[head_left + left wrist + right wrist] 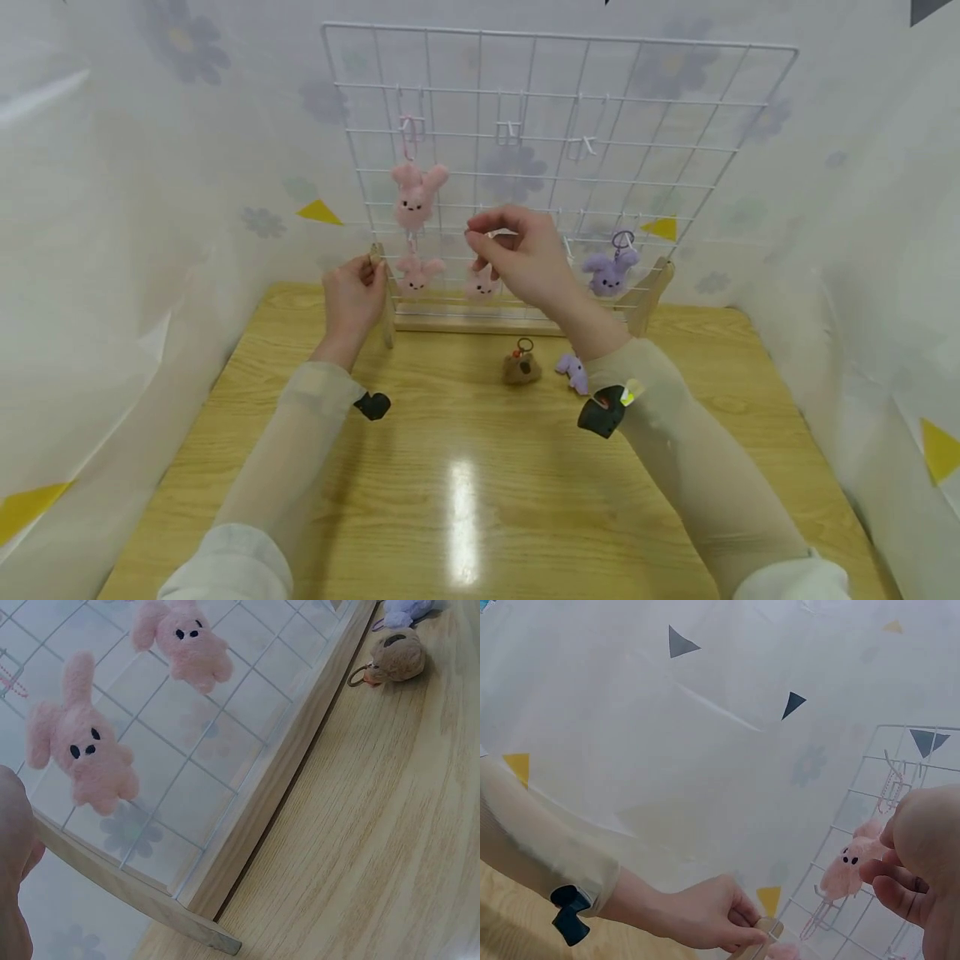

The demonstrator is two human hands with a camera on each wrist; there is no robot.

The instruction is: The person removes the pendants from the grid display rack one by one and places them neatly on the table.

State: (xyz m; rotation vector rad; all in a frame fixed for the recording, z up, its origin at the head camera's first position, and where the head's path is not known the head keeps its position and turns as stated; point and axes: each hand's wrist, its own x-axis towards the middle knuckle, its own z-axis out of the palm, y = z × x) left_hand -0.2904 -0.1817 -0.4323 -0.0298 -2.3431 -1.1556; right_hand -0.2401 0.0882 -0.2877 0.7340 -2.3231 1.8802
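My left hand [352, 297] grips the top of the left wooden leg [387, 321] of a white wire grid rack [558, 35]. The right hand [534, 260] is raised before the grid with loosely bent fingers, and nothing shows between them. Partly behind it hangs a pink bunny plush keychain [483, 287]. Two more pink bunnies hang at the left, an upper one [415, 202] and a lower one [417, 280]. A purple bunny keychain [610, 277] hangs on the right by its ring. In the right wrist view, the right fingers appear beside a pink bunny [844, 866].
On the wooden table [390, 500], before the rack's base bar [480, 322], lie a brown plush keychain [521, 369] and a purple plush [574, 373], partly hidden by the right arm. White hooks [508, 131] sit on the upper grid. Patterned sheeting surrounds the table.
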